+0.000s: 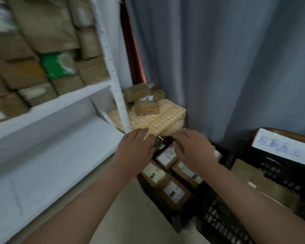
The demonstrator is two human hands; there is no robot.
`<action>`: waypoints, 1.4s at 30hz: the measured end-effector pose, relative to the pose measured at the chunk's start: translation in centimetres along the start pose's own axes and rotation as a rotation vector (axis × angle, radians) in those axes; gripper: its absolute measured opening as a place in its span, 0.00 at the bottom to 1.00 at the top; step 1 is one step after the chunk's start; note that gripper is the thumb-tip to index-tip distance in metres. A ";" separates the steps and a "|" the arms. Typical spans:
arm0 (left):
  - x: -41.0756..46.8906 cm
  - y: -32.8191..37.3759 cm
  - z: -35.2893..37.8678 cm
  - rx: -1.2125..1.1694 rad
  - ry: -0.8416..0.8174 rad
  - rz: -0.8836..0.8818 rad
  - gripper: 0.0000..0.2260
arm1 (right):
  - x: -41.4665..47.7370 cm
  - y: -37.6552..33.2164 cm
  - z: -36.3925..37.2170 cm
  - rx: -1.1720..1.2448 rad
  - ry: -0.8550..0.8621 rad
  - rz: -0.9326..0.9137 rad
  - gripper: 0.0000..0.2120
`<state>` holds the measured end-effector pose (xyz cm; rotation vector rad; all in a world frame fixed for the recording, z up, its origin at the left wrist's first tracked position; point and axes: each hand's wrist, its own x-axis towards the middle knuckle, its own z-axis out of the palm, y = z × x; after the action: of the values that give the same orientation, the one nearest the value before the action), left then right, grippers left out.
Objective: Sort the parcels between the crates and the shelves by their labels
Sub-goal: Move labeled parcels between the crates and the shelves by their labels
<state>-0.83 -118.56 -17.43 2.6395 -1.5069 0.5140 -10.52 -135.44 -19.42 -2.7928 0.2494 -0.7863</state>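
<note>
Parcels [166, 156] in brown wrapping with white labels lie packed side by side in a black crate [149, 189] on the floor [130, 219], low and right of centre. Both bare forearms reach forward over it. The left hand [136, 147] hovers above the crate's near-left edge, back upward, its fingers [139, 132] straight, slightly spread and holding nothing. The right hand [194, 150] hangs just beside it over the far parcels, its fingers [185, 135] loosely bent downward and apart, also empty; whether they touch a parcel beneath cannot be told. The two hands are near each other but not touching. To the left stands a white shelf unit [51, 106], its upper level crammed with more brown shelf parcels [21, 73] and one green packet [57, 64], all blurred. Behind the shelf's upright post, a yellow checked cloth [153, 120] carries a small heap of wrapped bundles [146, 107]. A grey-blue curtain [236, 67] fills the background. Right of the first crate sit a second lattice crate [218, 224] and, farther back, another one bearing a white paper sign [282, 147] with blue handwriting, too blurred to read.
</note>
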 end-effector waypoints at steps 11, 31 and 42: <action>-20.1 -19.3 -12.9 0.218 0.068 -0.455 0.20 | 7.4 -28.9 5.0 0.275 0.034 -0.331 0.13; -18.5 -44.2 -17.8 0.284 0.237 -0.747 0.29 | 28.9 -46.5 12.1 0.613 -0.084 -0.385 0.23; -17.2 -52.8 -17.1 -0.009 0.459 -0.714 0.18 | 32.0 -51.3 17.1 0.764 -0.052 -0.369 0.31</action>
<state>31.46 -73.20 -0.82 2.5529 -0.4004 0.9248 30.64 -90.39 -4.40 -2.1323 -0.4916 -0.6853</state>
